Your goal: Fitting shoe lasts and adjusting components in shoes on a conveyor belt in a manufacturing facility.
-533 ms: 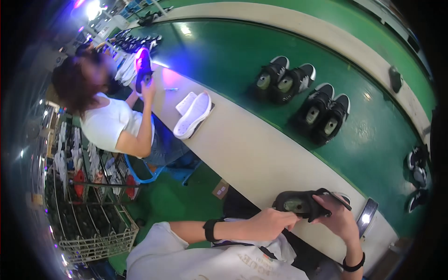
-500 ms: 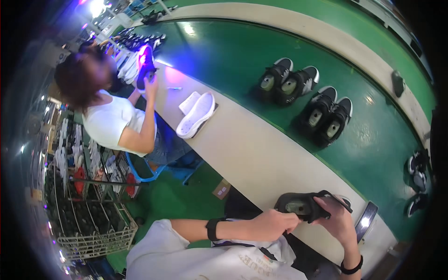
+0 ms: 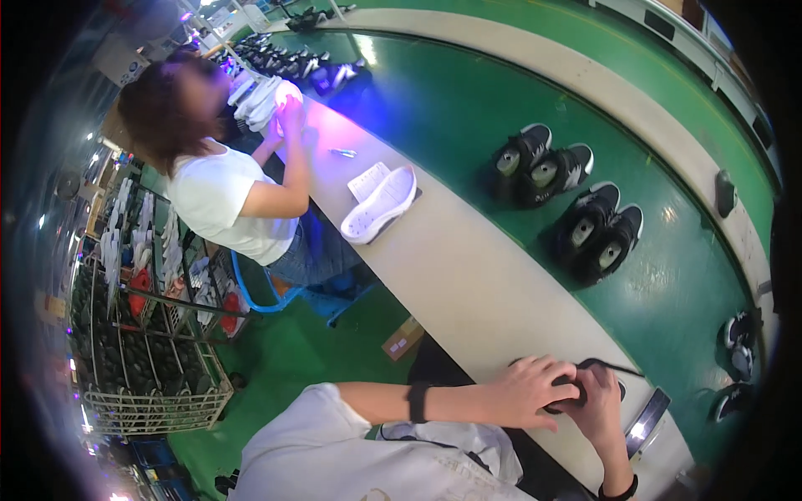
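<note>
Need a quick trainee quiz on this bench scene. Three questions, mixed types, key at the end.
1. True or false: the person's left hand and right hand are both on the dark shoe, which they mostly hide.

2. Which of these lies on the bench, between the person and the co-worker?
A) glass jar
B) white shoe sole
C) yellow helmet

3. Count: how many dark wristbands show on the person's own arms?

Key: 1. True. 2. B. 3. Two, one on each arm.
</note>
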`<state>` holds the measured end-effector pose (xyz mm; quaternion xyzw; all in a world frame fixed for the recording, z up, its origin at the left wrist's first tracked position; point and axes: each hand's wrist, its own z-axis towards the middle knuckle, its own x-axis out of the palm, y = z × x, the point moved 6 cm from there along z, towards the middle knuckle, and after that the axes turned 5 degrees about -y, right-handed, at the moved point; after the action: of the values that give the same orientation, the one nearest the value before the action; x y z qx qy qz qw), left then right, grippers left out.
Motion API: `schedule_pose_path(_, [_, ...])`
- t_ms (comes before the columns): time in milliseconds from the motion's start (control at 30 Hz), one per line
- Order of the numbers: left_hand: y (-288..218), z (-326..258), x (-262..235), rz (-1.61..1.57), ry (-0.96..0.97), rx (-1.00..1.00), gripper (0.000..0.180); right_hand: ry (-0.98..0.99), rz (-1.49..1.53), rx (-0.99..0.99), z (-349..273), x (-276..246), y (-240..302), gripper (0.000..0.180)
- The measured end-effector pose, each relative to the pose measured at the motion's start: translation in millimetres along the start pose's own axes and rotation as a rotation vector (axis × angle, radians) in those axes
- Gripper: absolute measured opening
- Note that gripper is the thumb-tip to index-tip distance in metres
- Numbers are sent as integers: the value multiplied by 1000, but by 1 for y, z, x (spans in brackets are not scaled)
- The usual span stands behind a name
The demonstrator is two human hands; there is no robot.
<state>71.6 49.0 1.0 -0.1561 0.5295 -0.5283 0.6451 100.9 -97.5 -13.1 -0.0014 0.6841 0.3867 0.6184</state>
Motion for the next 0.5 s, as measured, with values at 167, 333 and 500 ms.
schedule_pose_path(167, [20, 4, 17, 185, -48, -13, 30, 82, 307, 119, -1, -17, -13, 50])
schedule_pose_path(333, [29, 24, 11, 122, 80, -176, 26, -660, 816, 540, -16, -17, -57, 33])
schedule_pose_path(500, [42, 40, 11, 59, 87, -285, 29, -773, 755, 342, -1, -12, -23, 20])
